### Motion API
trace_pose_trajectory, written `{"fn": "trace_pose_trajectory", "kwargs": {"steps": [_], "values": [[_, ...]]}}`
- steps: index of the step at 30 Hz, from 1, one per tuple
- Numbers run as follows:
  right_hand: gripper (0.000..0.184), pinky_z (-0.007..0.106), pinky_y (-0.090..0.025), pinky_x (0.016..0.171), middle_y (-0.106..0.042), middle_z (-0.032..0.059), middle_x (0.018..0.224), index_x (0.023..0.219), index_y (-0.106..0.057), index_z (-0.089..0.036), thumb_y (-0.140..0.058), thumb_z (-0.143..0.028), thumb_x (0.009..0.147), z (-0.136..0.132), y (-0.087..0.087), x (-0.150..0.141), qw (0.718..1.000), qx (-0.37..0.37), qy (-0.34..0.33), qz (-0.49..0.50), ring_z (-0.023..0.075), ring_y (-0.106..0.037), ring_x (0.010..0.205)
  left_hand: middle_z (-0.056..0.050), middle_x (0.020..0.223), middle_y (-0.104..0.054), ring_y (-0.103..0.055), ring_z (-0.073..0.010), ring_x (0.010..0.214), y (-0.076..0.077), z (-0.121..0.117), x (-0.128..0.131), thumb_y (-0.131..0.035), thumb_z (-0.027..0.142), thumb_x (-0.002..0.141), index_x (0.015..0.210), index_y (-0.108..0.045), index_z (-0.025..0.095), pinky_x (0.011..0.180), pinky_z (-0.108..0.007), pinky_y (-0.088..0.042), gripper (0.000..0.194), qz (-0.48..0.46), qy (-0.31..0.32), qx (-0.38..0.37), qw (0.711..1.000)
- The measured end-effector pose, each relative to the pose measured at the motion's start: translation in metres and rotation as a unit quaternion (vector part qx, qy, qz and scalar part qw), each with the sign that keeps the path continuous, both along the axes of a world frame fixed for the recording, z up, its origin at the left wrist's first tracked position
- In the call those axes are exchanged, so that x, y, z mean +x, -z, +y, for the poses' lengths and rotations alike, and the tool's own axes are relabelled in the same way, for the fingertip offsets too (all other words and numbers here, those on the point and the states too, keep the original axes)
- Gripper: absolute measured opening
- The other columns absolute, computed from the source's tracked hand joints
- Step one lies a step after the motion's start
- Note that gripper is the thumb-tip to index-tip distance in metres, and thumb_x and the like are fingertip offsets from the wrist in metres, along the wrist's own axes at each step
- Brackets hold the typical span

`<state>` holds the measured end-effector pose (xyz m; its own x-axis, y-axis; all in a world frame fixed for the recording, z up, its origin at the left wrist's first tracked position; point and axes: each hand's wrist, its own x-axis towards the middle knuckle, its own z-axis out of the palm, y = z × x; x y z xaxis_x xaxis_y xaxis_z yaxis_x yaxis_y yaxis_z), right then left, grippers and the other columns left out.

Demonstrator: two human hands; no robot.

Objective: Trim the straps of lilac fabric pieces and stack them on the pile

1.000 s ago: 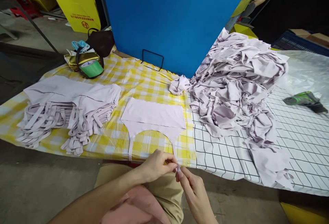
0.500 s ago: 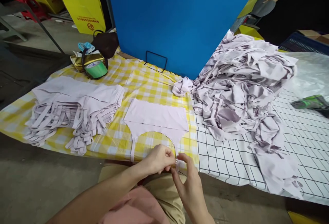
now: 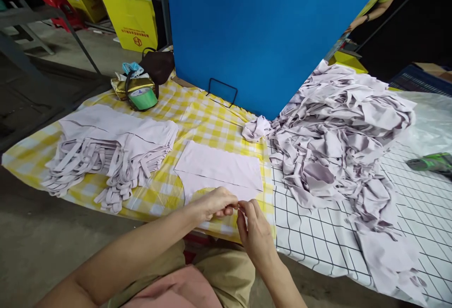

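Note:
A pale lilac garment piece (image 3: 219, 169) lies flat on the yellow checked tablecloth (image 3: 201, 119) in front of me. My left hand (image 3: 215, 203) and my right hand (image 3: 254, 232) meet over its near edge, both with fingers pinched on a thin strap end of the piece. The strap itself is mostly hidden behind the fingers. A neat stack of the same lilac pieces (image 3: 113, 145) lies to the left, straps hanging toward me. A big loose heap of lilac pieces (image 3: 339, 129) lies to the right.
A blue board (image 3: 268, 30) stands upright behind the work spot, with a black wire stand (image 3: 222, 92) at its foot. A green tape roll (image 3: 143, 98) and a gold bag sit at the back left. A green tool (image 3: 431, 162) lies far right on the white grid cloth (image 3: 318, 232).
Both hands have moved up from below the table edge onto the garment's near edge, carrying the strap end. The view has shifted left and down a little.

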<state>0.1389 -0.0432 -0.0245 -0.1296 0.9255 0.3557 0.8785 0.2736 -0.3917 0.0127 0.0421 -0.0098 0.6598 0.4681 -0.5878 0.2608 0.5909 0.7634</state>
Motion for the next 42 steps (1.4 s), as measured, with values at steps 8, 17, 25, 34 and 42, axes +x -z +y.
{"fn": "trace_pose_trajectory", "kwargs": {"steps": [8,17,25,34,42], "values": [[0.026,0.021,-0.037,0.051,-0.050,0.0019,0.070,0.081,-0.058,-0.018,-0.034,-0.020,0.092,0.019,0.003,0.020,0.999,0.009,0.023,-0.027,0.0123,-0.049,0.055,0.005,0.050,-0.047,-0.035,-0.0055,0.038,0.011,0.020,0.002,-0.045,0.022,0.075,0.063,-0.050,0.016,0.040,-0.018,-0.025,0.015,0.013,0.022,0.140,0.990],[0.032,0.026,-0.040,0.061,-0.065,0.0065,0.067,0.076,-0.065,-0.016,-0.037,-0.028,0.083,0.061,0.011,0.036,0.978,-0.153,0.112,0.085,0.0175,-0.058,0.060,-0.009,0.094,-0.058,-0.051,-0.0213,0.094,0.033,0.057,0.005,-0.059,0.014,0.077,0.084,-0.059,0.012,0.083,-0.031,-0.044,0.008,0.113,0.196,0.717,0.660],[0.031,0.024,-0.039,0.052,-0.064,0.0027,0.054,0.072,-0.067,-0.018,-0.042,-0.033,0.084,0.069,0.009,0.038,0.965,-0.207,0.124,0.101,0.0153,-0.056,0.048,-0.008,0.083,-0.059,-0.053,-0.0200,0.085,0.038,0.063,0.014,-0.048,0.007,0.082,0.076,-0.060,0.013,0.070,-0.029,-0.046,0.014,0.129,0.228,0.757,0.599],[0.025,0.023,-0.032,0.052,-0.065,0.0039,0.065,0.068,-0.062,-0.018,-0.045,-0.023,0.086,0.078,0.004,0.036,0.982,-0.164,0.066,-0.059,0.0147,-0.057,0.056,-0.004,0.084,-0.060,-0.051,-0.0181,0.089,0.053,0.071,0.016,-0.055,0.015,0.079,0.083,-0.066,0.016,0.079,-0.028,-0.042,0.012,0.100,0.141,0.694,0.699],[0.024,0.024,-0.023,0.050,-0.059,0.0022,0.062,0.064,-0.056,-0.018,-0.043,-0.012,0.084,0.083,0.007,0.039,0.979,-0.150,0.030,-0.135,0.0126,-0.051,0.053,-0.004,0.084,-0.060,-0.052,-0.0182,0.087,0.055,0.075,0.018,-0.056,0.016,0.080,0.083,-0.068,0.016,0.077,-0.027,-0.041,0.012,0.099,0.131,0.673,0.721]]}}
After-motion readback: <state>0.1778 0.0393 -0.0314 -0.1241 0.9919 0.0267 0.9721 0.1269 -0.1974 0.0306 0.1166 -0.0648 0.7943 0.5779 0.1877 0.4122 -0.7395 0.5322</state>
